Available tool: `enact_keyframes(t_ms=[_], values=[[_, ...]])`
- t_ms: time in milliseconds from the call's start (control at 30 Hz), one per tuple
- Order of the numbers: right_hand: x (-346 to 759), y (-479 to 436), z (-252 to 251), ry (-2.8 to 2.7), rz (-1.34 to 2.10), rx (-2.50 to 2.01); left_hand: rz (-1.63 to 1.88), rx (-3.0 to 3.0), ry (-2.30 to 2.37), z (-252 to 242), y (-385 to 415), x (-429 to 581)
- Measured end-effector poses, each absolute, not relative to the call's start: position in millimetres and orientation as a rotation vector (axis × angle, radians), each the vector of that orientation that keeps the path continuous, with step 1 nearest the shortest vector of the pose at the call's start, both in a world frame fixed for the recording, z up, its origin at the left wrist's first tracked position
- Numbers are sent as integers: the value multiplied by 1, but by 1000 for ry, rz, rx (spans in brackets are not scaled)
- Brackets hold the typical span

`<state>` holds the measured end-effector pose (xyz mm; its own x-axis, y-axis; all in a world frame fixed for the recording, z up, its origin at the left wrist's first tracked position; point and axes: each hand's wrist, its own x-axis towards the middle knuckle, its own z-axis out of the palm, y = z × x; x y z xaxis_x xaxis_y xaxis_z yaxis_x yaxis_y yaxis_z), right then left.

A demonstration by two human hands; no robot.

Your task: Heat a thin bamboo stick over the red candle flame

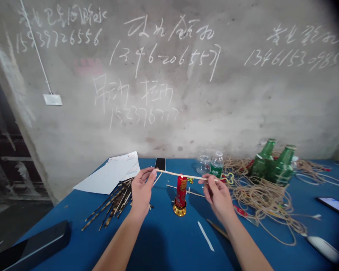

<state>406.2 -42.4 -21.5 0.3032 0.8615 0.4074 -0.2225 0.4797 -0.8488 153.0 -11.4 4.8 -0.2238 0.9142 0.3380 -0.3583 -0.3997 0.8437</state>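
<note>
Head view: my left hand point(142, 190) and right hand point(217, 197) held a thin bamboo strip point(183, 175), fingers point(150, 174) clamped near its ends. Its long axis ran left-right across the blue bench point(166, 244), the middle at the flame of a red candle point(181, 192), about midway between my hands.

Chalk numbers point(164, 56) are written on the concrete wall point(228, 113), each beneath Chinese characters: 15937726556 at upper left, 1346-206557 at centre, 13461530985 at right. A lower number begins 15237 and is faint.
</note>
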Motion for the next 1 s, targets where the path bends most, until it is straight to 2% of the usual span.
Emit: enact_keyframes(t_ms=[1000], values=[[407,-44,-18,-974,782,-785,1802,936,807,13,-11,145]])
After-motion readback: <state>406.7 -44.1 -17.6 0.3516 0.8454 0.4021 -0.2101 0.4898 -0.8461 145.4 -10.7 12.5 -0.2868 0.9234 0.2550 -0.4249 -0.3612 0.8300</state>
